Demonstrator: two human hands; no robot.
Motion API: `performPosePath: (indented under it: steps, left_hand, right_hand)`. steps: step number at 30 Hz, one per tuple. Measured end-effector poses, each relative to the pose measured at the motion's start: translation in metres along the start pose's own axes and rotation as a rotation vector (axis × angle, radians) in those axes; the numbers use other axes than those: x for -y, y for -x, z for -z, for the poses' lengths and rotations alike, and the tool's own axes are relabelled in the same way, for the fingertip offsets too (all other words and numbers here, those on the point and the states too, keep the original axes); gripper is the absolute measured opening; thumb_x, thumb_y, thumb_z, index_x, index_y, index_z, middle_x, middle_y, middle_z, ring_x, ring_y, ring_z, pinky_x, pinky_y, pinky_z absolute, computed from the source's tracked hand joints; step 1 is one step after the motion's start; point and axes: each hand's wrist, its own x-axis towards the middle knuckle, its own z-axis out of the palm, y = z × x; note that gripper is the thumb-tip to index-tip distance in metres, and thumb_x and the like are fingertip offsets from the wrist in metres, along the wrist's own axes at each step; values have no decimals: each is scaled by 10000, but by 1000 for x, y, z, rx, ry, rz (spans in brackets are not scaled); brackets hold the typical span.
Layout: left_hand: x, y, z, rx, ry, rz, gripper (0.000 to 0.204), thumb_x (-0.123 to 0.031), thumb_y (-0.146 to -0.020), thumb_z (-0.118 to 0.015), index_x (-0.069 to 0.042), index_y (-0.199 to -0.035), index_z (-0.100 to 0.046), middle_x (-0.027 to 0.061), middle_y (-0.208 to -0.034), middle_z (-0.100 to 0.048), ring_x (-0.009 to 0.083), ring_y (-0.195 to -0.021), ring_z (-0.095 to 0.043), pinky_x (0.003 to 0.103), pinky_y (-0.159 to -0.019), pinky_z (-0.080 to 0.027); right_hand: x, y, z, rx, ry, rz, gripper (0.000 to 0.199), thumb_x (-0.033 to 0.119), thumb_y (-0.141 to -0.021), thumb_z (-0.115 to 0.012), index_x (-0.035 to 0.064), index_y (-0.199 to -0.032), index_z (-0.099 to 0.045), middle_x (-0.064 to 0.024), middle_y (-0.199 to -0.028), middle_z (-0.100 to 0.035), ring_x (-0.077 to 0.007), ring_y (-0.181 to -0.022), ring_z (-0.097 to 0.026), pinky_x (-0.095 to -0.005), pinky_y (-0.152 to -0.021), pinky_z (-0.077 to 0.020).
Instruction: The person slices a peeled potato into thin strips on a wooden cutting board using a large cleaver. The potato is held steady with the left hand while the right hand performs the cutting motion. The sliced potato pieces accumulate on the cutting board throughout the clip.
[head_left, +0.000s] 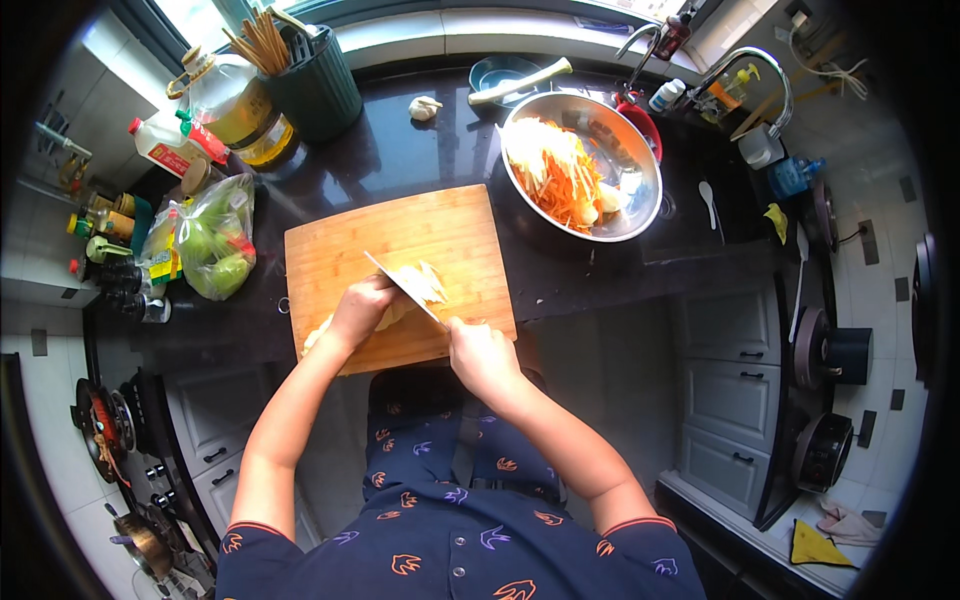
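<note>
Knife [405, 288] looks stiff, best held where right hand [482, 355] clamps its near end; left hand [360, 312] covers slices [396, 315], grip unclear

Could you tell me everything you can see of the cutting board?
The board is light brown, looks wooden, and is roughly rectangular with rounded corners. It lies flat on the dark counter, near its front edge. Pale cut strips lie on it, right of the knife. The left hand and the right hand are over it; whether either touches it is unclear.
</note>
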Motion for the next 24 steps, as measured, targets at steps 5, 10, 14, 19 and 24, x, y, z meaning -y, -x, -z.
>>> performPosePath:
  steps: [5, 10, 14, 19, 24]
  left_hand:
    - [7, 4, -7, 18, -26, 10, 206, -40, -810, -678, -104, -983, -771, 84, -1011, -736, 268, -962, -714, 344, -806, -600]
    - [7, 6, -9, -23, 17, 15, 200, -41, -807, -683, -93, -981, -767, 87, -1001, -734, 272, -921, -715, 346, -775, -600]
    - [8, 8, -10, -13, -13, 19, 187, -40, -806, -690, -87, -970, -767, 89, -984, -732, 273, -899, -715, 350, -762, -598]
    - [10, 6, -11, -42, -11, -13, 178, -52, -814, -696, -91, -971, -769, 86, -954, -727, 271, -890, -714, 355, -747, -594]
    - [14, 12, -17, -51, 9, 21, 176, -71, -820, -698, -99, -980, -767, 81, -960, -729, 266, -903, -712, 356, -742, -592]
  right_hand:
    - [-10, -8, -14, -12, 20, 13, 146, 171, -985, -536, 47, -968, -610, -253, -753, -677, -458, -721, -684, -557, -644, -558]
    - [4, -5, 11, -19, -26, 28, 150, 175, -986, -534, 46, -959, -605, -261, -750, -673, -460, -709, -682, -553, -634, -556]
    - [2, -8, -2, -32, -24, 13, 150, 175, -984, -539, 44, -954, -604, -261, -732, -667, -461, -697, -678, -557, -634, -553]
    - [-9, -12, -18, -62, -8, 40, 141, 163, -982, -541, 39, -953, -601, -260, -723, -664, -466, -687, -672, -562, -635, -548]
    - [3, -11, 1, -62, -58, 61, 141, 162, -981, -547, 34, -951, -597, -258, -724, -664, -463, -689, -673, -563, -637, -546]
